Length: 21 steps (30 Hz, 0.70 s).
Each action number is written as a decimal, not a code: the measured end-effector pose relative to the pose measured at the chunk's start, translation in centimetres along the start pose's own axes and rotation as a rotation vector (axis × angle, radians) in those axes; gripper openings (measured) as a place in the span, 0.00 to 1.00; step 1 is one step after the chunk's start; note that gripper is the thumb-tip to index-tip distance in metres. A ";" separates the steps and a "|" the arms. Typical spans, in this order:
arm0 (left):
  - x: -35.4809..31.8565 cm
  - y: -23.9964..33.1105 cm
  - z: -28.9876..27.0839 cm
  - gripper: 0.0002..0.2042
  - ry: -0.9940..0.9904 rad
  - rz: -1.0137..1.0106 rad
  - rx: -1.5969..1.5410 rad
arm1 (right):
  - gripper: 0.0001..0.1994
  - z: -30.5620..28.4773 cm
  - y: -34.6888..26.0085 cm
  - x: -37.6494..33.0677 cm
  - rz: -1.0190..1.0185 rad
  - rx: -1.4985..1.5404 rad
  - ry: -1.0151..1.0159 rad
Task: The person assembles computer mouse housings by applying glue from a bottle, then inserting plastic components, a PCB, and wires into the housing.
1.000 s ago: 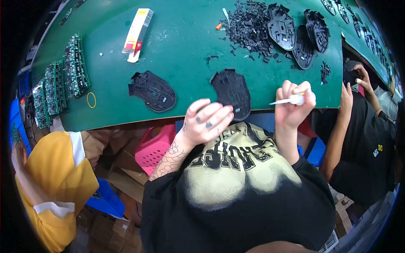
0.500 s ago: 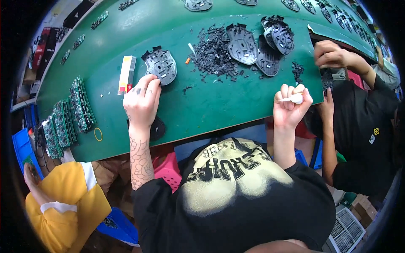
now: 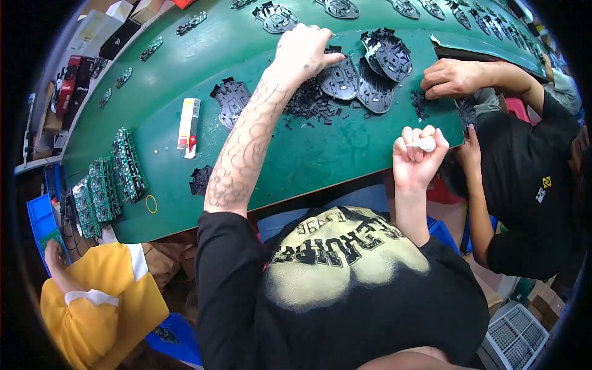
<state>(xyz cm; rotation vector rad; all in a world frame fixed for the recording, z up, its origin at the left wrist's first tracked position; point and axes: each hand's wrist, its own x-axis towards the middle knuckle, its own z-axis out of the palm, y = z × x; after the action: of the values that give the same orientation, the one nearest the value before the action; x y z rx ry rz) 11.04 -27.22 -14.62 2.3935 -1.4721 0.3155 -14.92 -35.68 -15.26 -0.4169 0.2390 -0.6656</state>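
My left hand [image 3: 305, 52] reaches out over the pile of small black plastic parts [image 3: 302, 102], its thumb apart from the index finger and nothing visible between them. Some of its fingers are hidden. Just beyond lies a black plastic shell [image 3: 275, 20]; another shell [image 3: 340, 80] sits beside the thumb. My right hand [image 3: 419, 157] is raised at the table's front edge, palm up, closed around a small white piece with a pointed tip [image 3: 424, 144]; the fingers cover most of it. A further black shell [image 3: 229, 102] lies left of my left forearm, partly behind it.
Stacked shells [image 3: 388, 55] lie right of the pile. A red-and-white box [image 3: 189, 126], a yellow rubber band [image 3: 152, 204] and rows of green circuit boards [image 3: 126, 166] are on the left. A co-worker's hand [image 3: 453, 78] is at the right edge; a person in yellow [image 3: 105, 302] sits left.
My left hand has left the shell at the left and moved forward and right, over the parts pile. My right hand keeps its hold, nearly in place. The co-worker's hand has moved left.
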 end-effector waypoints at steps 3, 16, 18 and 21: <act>0.6 -0.4 1.1 0.19 -0.061 0.058 -0.045 | 0.15 -0.2 -0.5 -0.7 -0.051 -0.043 0.035; -17.7 3.4 -9.9 0.14 -0.192 -0.307 -0.330 | 0.12 0.9 4.6 -1.7 0.017 -0.329 -0.108; -20.8 4.5 -8.9 0.14 -0.193 -0.485 -0.351 | 0.11 1.4 6.2 -2.1 0.048 -0.380 -0.131; -21.9 4.6 -7.6 0.14 -0.095 -0.521 -0.325 | 0.11 1.7 7.1 -2.1 0.085 -0.341 -0.175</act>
<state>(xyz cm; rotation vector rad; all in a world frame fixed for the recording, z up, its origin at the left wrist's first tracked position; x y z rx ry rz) -3.04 -8.25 -14.47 2.4258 -0.8026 -0.1512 -12.09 -28.80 -16.75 -0.7836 0.2023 -0.5019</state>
